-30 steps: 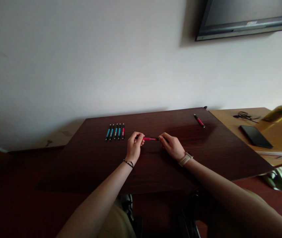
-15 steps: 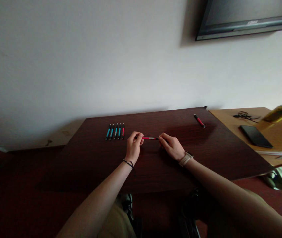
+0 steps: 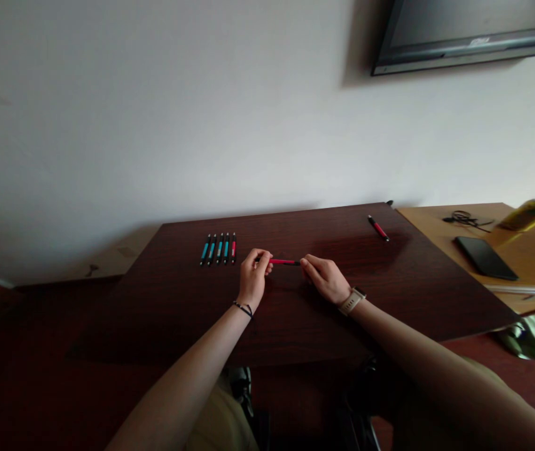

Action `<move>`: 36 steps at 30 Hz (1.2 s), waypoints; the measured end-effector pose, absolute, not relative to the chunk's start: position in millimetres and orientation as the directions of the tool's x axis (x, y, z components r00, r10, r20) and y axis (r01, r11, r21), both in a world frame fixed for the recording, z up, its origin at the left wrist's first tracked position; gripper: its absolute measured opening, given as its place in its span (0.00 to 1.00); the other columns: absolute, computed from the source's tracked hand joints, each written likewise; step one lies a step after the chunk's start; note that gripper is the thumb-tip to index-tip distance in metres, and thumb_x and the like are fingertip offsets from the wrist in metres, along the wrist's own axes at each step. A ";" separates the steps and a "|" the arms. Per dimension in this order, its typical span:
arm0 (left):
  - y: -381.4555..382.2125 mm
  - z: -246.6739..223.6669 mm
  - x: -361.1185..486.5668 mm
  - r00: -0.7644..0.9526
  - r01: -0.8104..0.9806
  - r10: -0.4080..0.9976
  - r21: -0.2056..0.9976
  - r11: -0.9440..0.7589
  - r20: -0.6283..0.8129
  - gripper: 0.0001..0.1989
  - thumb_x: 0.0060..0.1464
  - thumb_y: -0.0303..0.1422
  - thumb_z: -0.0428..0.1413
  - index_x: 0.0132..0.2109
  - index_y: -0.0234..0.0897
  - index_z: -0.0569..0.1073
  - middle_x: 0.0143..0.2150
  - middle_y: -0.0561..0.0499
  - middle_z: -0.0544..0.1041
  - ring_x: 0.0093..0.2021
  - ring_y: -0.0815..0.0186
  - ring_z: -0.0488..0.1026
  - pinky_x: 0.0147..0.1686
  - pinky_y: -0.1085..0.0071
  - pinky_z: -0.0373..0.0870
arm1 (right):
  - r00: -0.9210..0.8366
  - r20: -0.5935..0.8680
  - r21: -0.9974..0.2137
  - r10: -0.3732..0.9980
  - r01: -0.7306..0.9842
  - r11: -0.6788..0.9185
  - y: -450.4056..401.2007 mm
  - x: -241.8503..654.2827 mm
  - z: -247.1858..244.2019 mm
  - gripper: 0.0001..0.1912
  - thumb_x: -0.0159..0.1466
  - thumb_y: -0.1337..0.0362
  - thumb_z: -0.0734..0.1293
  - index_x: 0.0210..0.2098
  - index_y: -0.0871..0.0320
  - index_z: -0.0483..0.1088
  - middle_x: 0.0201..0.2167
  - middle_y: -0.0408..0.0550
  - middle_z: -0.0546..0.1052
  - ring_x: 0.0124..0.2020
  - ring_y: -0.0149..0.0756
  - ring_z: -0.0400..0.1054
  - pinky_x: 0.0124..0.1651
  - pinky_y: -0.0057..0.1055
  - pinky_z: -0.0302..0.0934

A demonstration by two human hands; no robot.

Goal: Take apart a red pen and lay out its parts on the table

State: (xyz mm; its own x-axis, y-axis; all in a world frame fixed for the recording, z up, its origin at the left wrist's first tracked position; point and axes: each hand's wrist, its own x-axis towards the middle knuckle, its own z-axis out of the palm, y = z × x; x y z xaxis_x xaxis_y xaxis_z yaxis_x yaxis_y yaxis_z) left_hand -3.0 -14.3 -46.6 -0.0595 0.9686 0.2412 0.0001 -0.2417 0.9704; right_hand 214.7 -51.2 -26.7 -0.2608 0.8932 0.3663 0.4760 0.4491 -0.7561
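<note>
A red pen (image 3: 285, 262) with black ends is held level above the dark wooden table (image 3: 286, 326). My left hand (image 3: 254, 270) pinches its left end, and my right hand (image 3: 324, 275) pinches the right end, so both tips are partly covered by fingers. Left of my hands, several blue pens (image 3: 212, 250) lie side by side in a neat row. A red pen (image 3: 234, 249) closes that row on its right. Another red pen (image 3: 378, 228) rests slantwise by itself towards the back right of the table.
A lighter wooden table (image 3: 530, 257) adjoins on the right. On it are a black phone (image 3: 485, 257), a dark coiled cable (image 3: 465, 218) and a yellow can (image 3: 529, 214). A television (image 3: 474, 41) hangs on the wall behind, at upper right.
The red pen has turned about its length between my fingers; the pale label seen on it before no longer shows. Both hands keep nearly the same place.
</note>
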 end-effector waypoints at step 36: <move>-25.1 -36.3 0.2 0.097 0.212 0.906 0.881 -0.423 0.411 0.14 0.69 0.41 0.56 0.56 0.40 0.76 0.54 0.43 0.79 0.47 0.62 0.77 0.38 0.71 0.73 | -0.301 0.364 -0.688 0.882 0.552 0.472 -44.3 213.2 -38.4 0.12 0.74 0.54 0.65 0.40 0.53 0.76 0.33 0.45 0.81 0.32 0.37 0.74 0.38 0.31 0.63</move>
State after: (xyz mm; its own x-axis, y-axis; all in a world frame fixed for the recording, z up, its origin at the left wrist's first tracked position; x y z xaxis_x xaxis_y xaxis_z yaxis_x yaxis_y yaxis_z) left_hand 0.2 -25.1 -36.3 0.0972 0.9063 0.4112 0.2116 -0.4226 0.8813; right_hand 213.2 -44.3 -38.4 -0.3006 0.8815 0.3641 0.5517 0.4721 -0.6876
